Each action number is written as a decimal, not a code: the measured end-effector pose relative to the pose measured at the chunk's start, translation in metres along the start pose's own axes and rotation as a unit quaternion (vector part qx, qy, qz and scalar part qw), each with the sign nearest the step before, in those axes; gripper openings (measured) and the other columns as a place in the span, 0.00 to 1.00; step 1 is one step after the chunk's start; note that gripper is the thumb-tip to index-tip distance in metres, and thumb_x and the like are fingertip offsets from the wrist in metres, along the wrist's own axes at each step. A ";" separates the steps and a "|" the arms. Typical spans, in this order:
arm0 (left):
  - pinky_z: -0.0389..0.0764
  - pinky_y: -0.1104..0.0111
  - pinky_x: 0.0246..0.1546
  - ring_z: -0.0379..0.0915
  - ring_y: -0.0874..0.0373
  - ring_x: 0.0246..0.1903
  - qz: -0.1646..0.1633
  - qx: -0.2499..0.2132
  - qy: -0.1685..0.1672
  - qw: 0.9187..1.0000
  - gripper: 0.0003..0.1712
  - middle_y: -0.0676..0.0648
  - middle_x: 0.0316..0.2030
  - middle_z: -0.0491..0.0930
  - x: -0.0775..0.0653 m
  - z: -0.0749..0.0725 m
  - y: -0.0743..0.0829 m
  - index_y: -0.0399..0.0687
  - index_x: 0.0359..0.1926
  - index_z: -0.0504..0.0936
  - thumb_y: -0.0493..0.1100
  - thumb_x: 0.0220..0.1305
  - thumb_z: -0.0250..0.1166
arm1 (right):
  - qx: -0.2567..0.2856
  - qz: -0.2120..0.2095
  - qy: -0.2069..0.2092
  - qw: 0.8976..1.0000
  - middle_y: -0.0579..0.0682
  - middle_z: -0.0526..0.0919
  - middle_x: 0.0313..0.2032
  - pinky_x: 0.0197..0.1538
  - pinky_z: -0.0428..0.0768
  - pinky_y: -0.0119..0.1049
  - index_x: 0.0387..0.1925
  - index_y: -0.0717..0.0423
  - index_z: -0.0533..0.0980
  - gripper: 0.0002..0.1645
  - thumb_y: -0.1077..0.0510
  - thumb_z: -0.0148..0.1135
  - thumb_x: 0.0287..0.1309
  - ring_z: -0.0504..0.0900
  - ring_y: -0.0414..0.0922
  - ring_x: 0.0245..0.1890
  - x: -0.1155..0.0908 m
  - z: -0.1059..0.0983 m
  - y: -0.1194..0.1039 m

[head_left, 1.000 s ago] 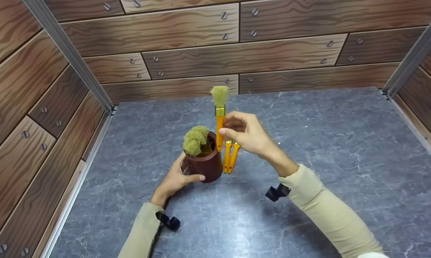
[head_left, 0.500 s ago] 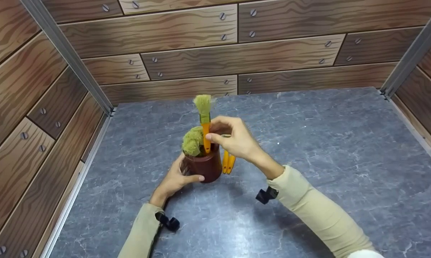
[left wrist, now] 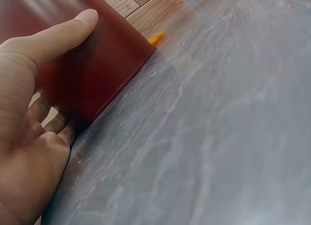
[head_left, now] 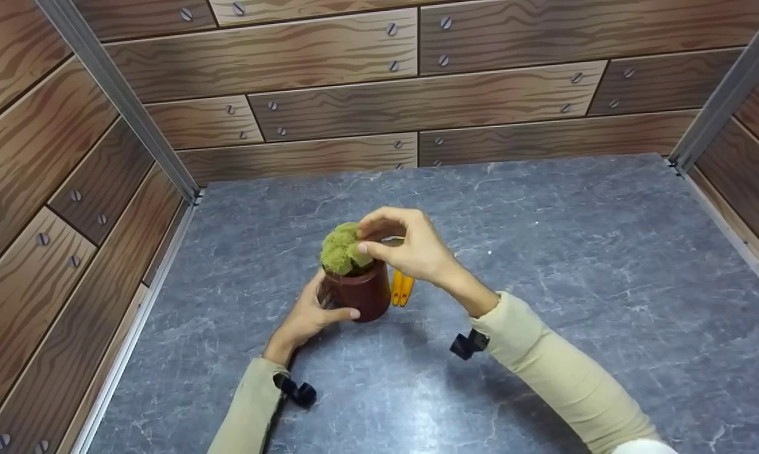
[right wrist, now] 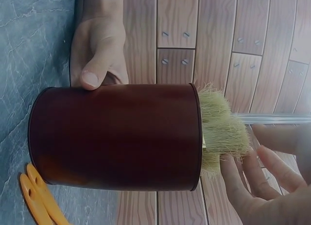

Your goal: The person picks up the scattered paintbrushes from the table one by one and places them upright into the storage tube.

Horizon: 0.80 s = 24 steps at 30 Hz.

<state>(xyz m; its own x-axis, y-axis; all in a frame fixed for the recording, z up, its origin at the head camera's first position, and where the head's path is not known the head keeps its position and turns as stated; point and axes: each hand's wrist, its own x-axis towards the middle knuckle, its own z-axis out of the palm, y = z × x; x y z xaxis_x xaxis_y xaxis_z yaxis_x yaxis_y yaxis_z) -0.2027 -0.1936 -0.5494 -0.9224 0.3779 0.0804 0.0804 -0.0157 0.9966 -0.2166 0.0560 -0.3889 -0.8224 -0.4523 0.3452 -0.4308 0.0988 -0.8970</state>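
A dark red cylindrical cup (head_left: 359, 293) stands upright on the table. My left hand (head_left: 307, 315) holds its left side, with the thumb (left wrist: 63, 35) laid along the wall and the other fingers partly hidden behind. Several paintbrushes (head_left: 340, 249) stand in the cup with pale bristles (right wrist: 226, 135) sticking up; their handles are hidden inside. Above the rim, my right hand (head_left: 411, 246) touches the bristle tips of one brush, its thumb and fingers spread apart. Right of the cup lie two more paintbrushes with orange handles (head_left: 402, 289), their far ends hidden under my right hand.
The grey marbled tabletop (head_left: 575, 252) spreads around the cup. Wood-patterned walls (head_left: 354, 113) enclose it at the back, left and right. A black wrist camera sits on each sleeve (head_left: 543, 353).
The right hand has carried a paintbrush left over the cup and lowered it in, so its handle is now out of sight. My left hand has stayed put on the cup.
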 end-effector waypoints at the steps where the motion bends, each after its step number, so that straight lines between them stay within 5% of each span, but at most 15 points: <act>1: 0.59 0.55 0.83 0.60 0.52 0.80 0.000 -0.001 0.000 1.000 0.61 0.49 0.79 0.66 0.000 0.000 0.000 0.61 0.85 0.57 0.36 0.58 0.83 | 0.000 0.002 0.001 1.000 0.59 0.90 0.47 0.55 0.90 0.48 0.51 0.65 0.85 0.16 0.64 0.75 0.63 0.91 0.52 0.47 0.000 -0.001 0.000; 6: 0.58 0.54 0.83 0.59 0.52 0.80 0.001 0.006 0.000 1.000 0.62 0.50 0.79 0.66 0.000 0.002 0.001 0.63 0.85 0.56 0.36 0.58 0.83 | 0.006 0.010 0.014 1.000 0.59 0.90 0.46 0.55 0.90 0.51 0.50 0.66 0.85 0.14 0.65 0.74 0.65 0.90 0.52 0.46 -0.002 -0.007 0.003; 13: 0.60 0.52 0.82 0.62 0.52 0.79 0.021 0.041 0.012 0.999 0.67 0.51 0.79 0.66 0.000 0.007 0.003 0.65 0.86 0.53 0.38 0.55 0.85 | -0.014 0.035 0.053 0.998 0.59 0.90 0.45 0.54 0.90 0.43 0.47 0.62 0.86 0.09 0.65 0.72 0.66 0.90 0.52 0.46 -0.007 -0.016 0.016; 24: 0.68 0.52 0.77 0.70 0.51 0.72 0.025 0.060 0.078 0.995 0.66 0.49 0.73 0.73 0.002 0.025 0.005 0.59 0.82 0.58 0.41 0.48 0.89 | -0.123 0.079 0.098 0.984 0.57 0.91 0.38 0.47 0.90 0.42 0.41 0.64 0.86 0.06 0.66 0.72 0.63 0.89 0.50 0.38 -0.017 -0.023 0.073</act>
<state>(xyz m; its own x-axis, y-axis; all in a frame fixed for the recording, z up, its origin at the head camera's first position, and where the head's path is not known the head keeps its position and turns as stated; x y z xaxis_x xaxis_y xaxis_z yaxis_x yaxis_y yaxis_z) -0.1944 -0.1705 -0.5442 -0.9625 0.2319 0.1412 0.1642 0.0833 0.9829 -0.2429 0.0911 -0.4540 -0.9319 -0.2375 0.2743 -0.3486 0.3761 -0.8585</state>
